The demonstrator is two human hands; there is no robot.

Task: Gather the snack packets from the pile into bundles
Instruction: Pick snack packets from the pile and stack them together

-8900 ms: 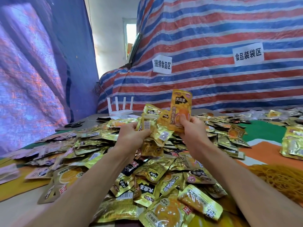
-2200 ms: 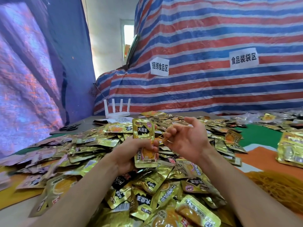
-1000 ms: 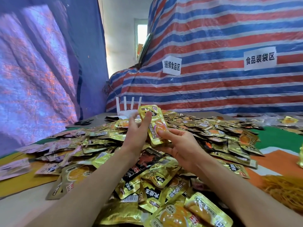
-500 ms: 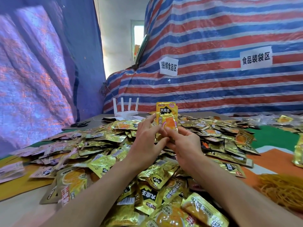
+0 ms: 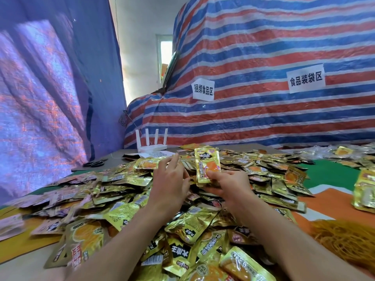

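Gold packet [image 5: 207, 166] upright in right hand [image 5: 229, 184], left hand [image 5: 170, 185] beside

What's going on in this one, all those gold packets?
A person is sorting a big pile of snack packets on a table. The right hand holds one gold packet upright above the pile, while the left hand reaches, fingers spread, toward the packets beside it. A heap of rubber bands lies at the right. No bundle is in hand yet.
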